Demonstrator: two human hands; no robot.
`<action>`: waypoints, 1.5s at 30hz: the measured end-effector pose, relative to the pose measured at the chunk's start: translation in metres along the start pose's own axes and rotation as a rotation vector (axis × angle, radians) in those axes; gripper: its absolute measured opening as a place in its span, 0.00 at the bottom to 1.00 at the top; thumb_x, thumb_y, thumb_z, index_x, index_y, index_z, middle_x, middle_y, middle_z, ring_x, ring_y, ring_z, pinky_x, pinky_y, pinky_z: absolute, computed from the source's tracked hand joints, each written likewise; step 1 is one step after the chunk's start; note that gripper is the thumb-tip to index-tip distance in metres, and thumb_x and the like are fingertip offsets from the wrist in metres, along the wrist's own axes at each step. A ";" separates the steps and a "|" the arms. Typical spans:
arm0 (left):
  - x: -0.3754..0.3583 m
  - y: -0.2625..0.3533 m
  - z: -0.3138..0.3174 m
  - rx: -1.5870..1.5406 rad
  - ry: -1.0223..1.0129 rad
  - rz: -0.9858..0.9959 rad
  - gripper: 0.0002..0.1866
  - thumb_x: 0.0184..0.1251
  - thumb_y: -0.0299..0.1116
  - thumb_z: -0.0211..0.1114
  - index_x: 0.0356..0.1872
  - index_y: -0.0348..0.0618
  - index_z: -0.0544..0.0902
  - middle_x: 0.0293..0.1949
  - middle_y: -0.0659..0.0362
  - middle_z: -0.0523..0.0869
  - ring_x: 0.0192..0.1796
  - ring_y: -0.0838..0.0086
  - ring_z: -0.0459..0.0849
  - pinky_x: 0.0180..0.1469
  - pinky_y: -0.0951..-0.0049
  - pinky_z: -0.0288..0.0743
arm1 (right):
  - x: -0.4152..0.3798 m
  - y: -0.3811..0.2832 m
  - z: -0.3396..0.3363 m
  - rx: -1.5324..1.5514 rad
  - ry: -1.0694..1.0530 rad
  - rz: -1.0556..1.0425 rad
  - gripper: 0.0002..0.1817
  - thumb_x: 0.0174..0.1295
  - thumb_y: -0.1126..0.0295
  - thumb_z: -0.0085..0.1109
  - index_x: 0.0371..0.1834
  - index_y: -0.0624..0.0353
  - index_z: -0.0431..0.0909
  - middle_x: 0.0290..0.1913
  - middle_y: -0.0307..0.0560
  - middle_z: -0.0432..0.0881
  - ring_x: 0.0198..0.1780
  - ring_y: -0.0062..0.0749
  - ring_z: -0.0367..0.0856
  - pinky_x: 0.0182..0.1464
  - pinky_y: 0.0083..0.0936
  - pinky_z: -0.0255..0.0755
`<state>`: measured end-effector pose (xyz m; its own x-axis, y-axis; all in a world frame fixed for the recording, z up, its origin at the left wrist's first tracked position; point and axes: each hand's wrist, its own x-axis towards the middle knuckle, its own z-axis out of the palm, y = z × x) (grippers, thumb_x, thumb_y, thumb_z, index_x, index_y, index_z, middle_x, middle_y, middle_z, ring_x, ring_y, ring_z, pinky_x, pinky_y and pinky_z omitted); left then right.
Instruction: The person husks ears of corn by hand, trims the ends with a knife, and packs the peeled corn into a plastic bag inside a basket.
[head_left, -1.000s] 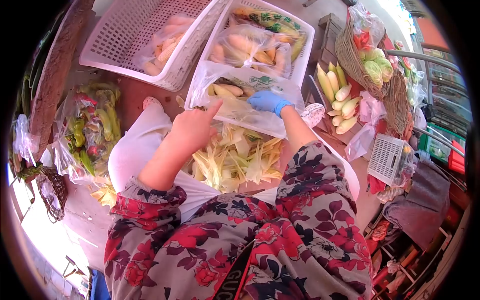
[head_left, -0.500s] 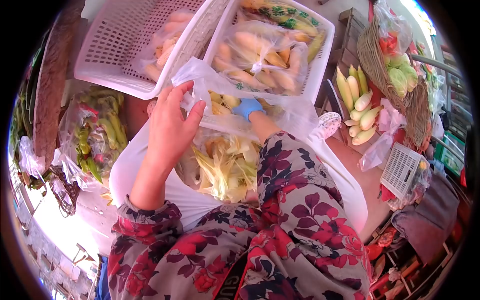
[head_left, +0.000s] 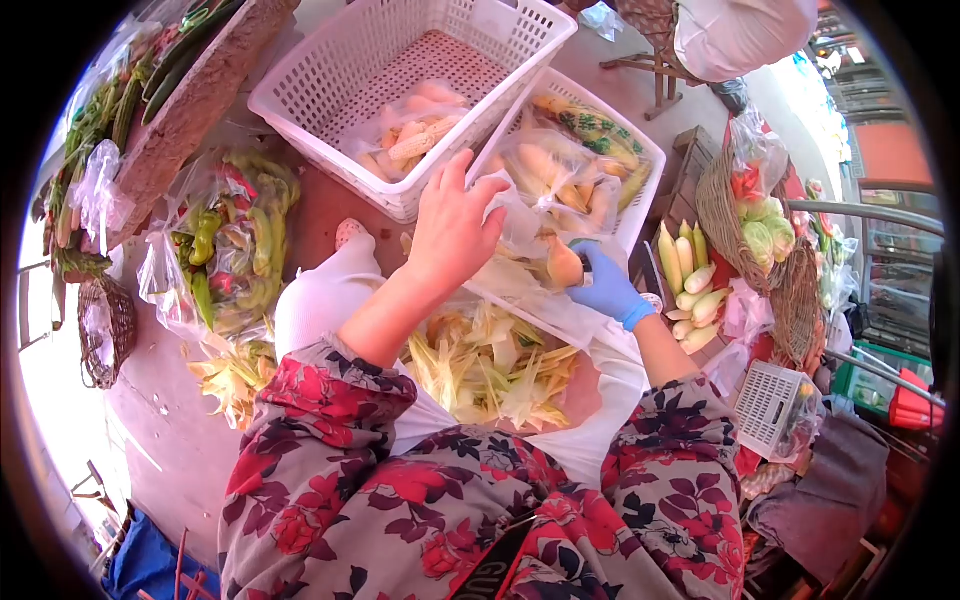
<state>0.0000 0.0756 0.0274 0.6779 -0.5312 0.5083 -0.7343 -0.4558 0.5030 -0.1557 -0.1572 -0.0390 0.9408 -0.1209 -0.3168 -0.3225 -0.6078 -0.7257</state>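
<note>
Head view: the blue-gloved right grip (head_left: pixel 604 286) hugs a corn cob (head_left: pixel 564 264) by the clear bag (head_left: pixel 516 286); the left grip (head_left: pixel 448 222) spreads its fingers nearby, holding nothing I can see. Spread the thin plastic wide and keep the cob steady, so nothing rips

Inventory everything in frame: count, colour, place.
Large crates: at least 2, white, top centre.
Corn ear: 1, tan, right of centre.
Bagged corn: uncounted, yellow, in these crates.
Loose corn: about ten, pale yellow, right.
Husks: 2 heaps, yellow-green, centre and left.
Bagged peppers: uncounted, green and red, left.
Cabbages: about 2, green, upper right.
Wicker baskets: at least 2, brown, left and right.
Small crate: 1, white, right.
Cloths: 2, blue and grey, lower left and right.
Edge clutter: uncounted, mixed colours, unclear.
Left hand: 1, bare, by large crates.
Right hand: 1, blue-gloved, on corn ear.
Sleeves: 2, floral, bottom.
Legs: 2, white trousers, centre.
</note>
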 end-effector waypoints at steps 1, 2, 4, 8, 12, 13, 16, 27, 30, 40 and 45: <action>0.002 0.002 -0.002 -0.142 -0.007 -0.052 0.14 0.54 0.30 0.65 0.44 0.45 0.80 0.49 0.46 0.76 0.52 0.53 0.75 0.52 0.61 0.70 | -0.012 -0.022 -0.012 0.127 0.061 -0.008 0.29 0.43 0.67 0.66 0.49 0.61 0.67 0.44 0.50 0.77 0.44 0.36 0.79 0.51 0.30 0.72; 0.004 0.005 -0.003 -0.294 -0.021 -0.098 0.15 0.55 0.28 0.65 0.45 0.45 0.80 0.51 0.47 0.75 0.56 0.53 0.73 0.56 0.61 0.68 | -0.023 -0.035 -0.022 0.295 0.045 0.009 0.30 0.45 0.69 0.66 0.53 0.64 0.65 0.46 0.47 0.76 0.47 0.29 0.76 0.52 0.27 0.70; 0.008 0.010 -0.005 -0.720 -0.249 -0.170 0.15 0.60 0.30 0.64 0.48 0.41 0.77 0.50 0.54 0.77 0.54 0.66 0.76 0.54 0.71 0.69 | -0.043 -0.075 -0.037 0.616 0.050 0.070 0.32 0.48 0.70 0.65 0.57 0.65 0.64 0.48 0.46 0.74 0.50 0.26 0.73 0.54 0.25 0.68; 0.001 0.029 0.015 -1.373 -0.700 -0.472 0.26 0.64 0.42 0.62 0.59 0.38 0.68 0.52 0.59 0.76 0.55 0.73 0.75 0.57 0.71 0.68 | -0.068 -0.113 -0.035 0.983 0.018 0.131 0.31 0.53 0.61 0.64 0.57 0.66 0.66 0.50 0.44 0.73 0.49 0.24 0.73 0.51 0.21 0.69; 0.000 0.035 0.025 -1.458 -0.830 -0.586 0.27 0.62 0.46 0.63 0.56 0.38 0.71 0.49 0.59 0.77 0.51 0.74 0.76 0.55 0.71 0.68 | -0.052 -0.090 -0.017 0.882 -0.075 0.137 0.30 0.53 0.59 0.64 0.56 0.66 0.69 0.47 0.41 0.75 0.47 0.24 0.75 0.50 0.22 0.71; 0.000 0.035 0.030 -1.454 -0.824 -0.618 0.27 0.62 0.47 0.63 0.55 0.38 0.72 0.47 0.59 0.78 0.49 0.75 0.76 0.54 0.71 0.69 | -0.049 -0.095 -0.020 0.752 -0.103 0.131 0.28 0.56 0.61 0.62 0.55 0.67 0.70 0.47 0.41 0.77 0.47 0.24 0.75 0.50 0.22 0.71; 0.001 0.038 0.037 -1.509 -0.680 -0.755 0.21 0.63 0.41 0.63 0.51 0.38 0.75 0.45 0.59 0.80 0.47 0.75 0.78 0.52 0.71 0.70 | -0.033 -0.096 -0.020 0.765 -0.102 0.124 0.26 0.58 0.63 0.60 0.56 0.68 0.69 0.48 0.43 0.77 0.47 0.24 0.75 0.50 0.22 0.71; 0.022 0.016 0.041 -1.754 -0.121 -0.868 0.17 0.66 0.38 0.59 0.52 0.42 0.71 0.47 0.59 0.79 0.49 0.71 0.79 0.53 0.69 0.73 | -0.036 -0.074 -0.045 0.368 -0.086 0.135 0.27 0.56 0.58 0.63 0.53 0.67 0.73 0.39 0.44 0.80 0.38 0.25 0.78 0.44 0.22 0.73; 0.026 0.010 0.033 -1.793 -0.101 -0.855 0.16 0.67 0.37 0.58 0.51 0.42 0.69 0.48 0.57 0.77 0.50 0.67 0.79 0.54 0.65 0.76 | -0.037 -0.071 -0.056 0.720 0.144 0.100 0.20 0.59 0.63 0.61 0.49 0.66 0.76 0.33 0.40 0.79 0.30 0.21 0.76 0.37 0.19 0.74; -0.017 0.059 0.031 -2.115 -0.652 -1.296 0.22 0.66 0.45 0.59 0.53 0.41 0.70 0.48 0.51 0.80 0.54 0.58 0.79 0.51 0.67 0.78 | -0.025 -0.088 -0.061 1.424 0.575 -0.271 0.19 0.68 0.63 0.48 0.59 0.59 0.66 0.58 0.48 0.72 0.57 0.34 0.73 0.57 0.37 0.69; -0.018 0.065 0.012 -1.513 -1.162 -0.763 0.15 0.67 0.38 0.58 0.48 0.40 0.73 0.35 0.56 0.83 0.41 0.69 0.84 0.38 0.74 0.79 | -0.016 -0.082 -0.058 1.175 0.723 -0.041 0.13 0.66 0.66 0.51 0.51 0.57 0.71 0.43 0.41 0.79 0.43 0.24 0.80 0.38 0.22 0.79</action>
<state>-0.0604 0.0469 0.0425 -0.0153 -0.9469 -0.3212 0.6465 -0.2544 0.7193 -0.1381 -0.1510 0.0605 0.6798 -0.7155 -0.1610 0.1479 0.3488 -0.9254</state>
